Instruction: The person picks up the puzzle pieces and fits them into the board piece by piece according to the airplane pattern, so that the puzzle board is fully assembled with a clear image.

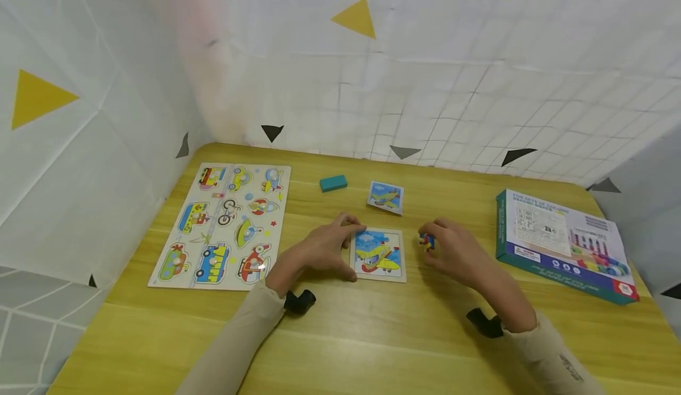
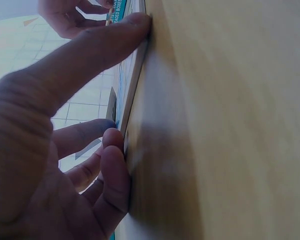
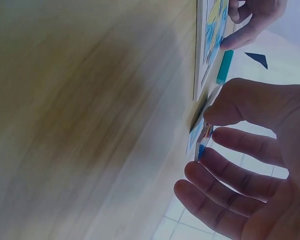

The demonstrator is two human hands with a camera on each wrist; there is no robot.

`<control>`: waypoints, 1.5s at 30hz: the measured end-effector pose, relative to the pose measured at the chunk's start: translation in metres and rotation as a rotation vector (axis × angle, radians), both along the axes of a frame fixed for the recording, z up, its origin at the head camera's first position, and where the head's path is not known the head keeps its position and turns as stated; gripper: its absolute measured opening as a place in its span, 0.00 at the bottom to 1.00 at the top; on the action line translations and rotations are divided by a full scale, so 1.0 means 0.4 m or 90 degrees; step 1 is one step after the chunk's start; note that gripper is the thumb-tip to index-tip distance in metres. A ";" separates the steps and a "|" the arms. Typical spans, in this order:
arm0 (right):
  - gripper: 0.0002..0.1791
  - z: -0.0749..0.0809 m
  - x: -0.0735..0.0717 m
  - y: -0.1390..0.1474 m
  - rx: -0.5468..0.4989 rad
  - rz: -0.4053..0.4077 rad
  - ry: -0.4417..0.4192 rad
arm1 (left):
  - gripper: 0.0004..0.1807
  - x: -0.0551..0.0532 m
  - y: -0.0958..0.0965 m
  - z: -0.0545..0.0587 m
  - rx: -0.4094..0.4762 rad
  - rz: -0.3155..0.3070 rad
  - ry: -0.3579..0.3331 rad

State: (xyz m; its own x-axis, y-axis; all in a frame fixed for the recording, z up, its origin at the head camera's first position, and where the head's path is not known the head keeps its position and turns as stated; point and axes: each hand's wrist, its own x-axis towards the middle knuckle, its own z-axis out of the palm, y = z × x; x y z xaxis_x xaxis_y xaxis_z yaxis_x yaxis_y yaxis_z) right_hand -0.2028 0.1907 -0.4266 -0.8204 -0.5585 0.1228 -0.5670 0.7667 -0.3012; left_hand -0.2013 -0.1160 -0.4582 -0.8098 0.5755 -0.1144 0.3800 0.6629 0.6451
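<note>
A small square jigsaw puzzle [image 1: 379, 255] with a yellow airplane on blue lies flat on the table, framed by a pale border. My left hand [image 1: 326, 247] rests at its left side, thumb at the near corner and index fingertip at the far one; the thumb [image 2: 97, 55] stretches straight along the edge in the left wrist view. To the right of the puzzle, my right hand [image 1: 452, 250] pinches a small puzzle piece [image 1: 427, 241] coloured red, yellow and blue. The right wrist view shows this piece [image 3: 204, 142] edge-on between thumb and fingers, held apart from the puzzle.
Behind the puzzle lies a picture card [image 1: 385, 197] with a similar airplane, and a teal block [image 1: 333, 183] is left of it. A large vehicle peg board [image 1: 220, 226] covers the left side. A boxed bead set [image 1: 566, 244] lies at the right, before the white wall covering [image 1: 425, 87].
</note>
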 end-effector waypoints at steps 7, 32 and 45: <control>0.17 0.000 0.007 -0.013 -0.009 0.015 0.020 | 0.57 -0.001 0.002 -0.001 0.002 -0.004 0.006; 0.14 0.006 0.014 -0.074 -0.031 0.036 0.005 | 0.56 0.006 -0.001 0.008 0.016 0.000 -0.009; 0.17 -0.006 0.005 -0.104 -0.035 0.054 -0.003 | 0.56 0.005 -0.002 0.007 0.010 -0.001 -0.009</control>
State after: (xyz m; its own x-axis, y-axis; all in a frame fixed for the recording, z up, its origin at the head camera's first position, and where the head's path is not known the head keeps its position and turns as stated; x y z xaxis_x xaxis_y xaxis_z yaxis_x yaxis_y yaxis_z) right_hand -0.2008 0.1493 -0.4292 -0.7707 -0.6188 0.1519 -0.6282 0.6979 -0.3439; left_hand -0.1994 -0.1166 -0.4553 -0.8073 0.5784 -0.1169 0.3714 0.6520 0.6610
